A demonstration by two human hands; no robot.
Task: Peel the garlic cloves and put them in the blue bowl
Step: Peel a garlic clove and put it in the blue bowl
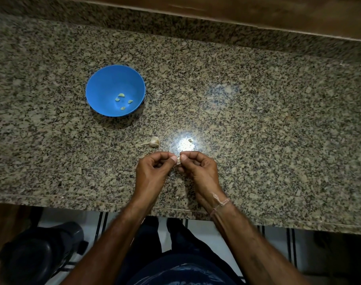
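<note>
1. Garlic clove (178, 159): small, pale, papery skin partly on; pinched btwn both hands just above the counter, near front edge, centre
2. Left hand (153, 171): fingers curled, thumb + forefinger nipping clove's left side
3. Right hand (200, 169): fingers curled, thumb + forefinger nipping clove's right side; thread band (220, 203) at wrist
4. Garlic bulb remnant (154, 141): whitish, short stem pointing left; lies on counter just beyond the hands
5. Skin scrap (190, 140): tiny pale bit, right of bulb, in a bright light glare
6. Counter (268, 130): speckled granite, grey/beige/black, glossy; raised granite strip along back edge, wood panel (278, 11) behind
7. Floor below front edge: pale tile w/ dark stripes; dark round-topped object (41, 254) at lower left, kind unclear
8. Blue bowl (105, 83): plastic, round, stands left of centre, well apart from hands; holds 4 peeled cloves (121, 95), yellowish, loose on the bottom
</note>
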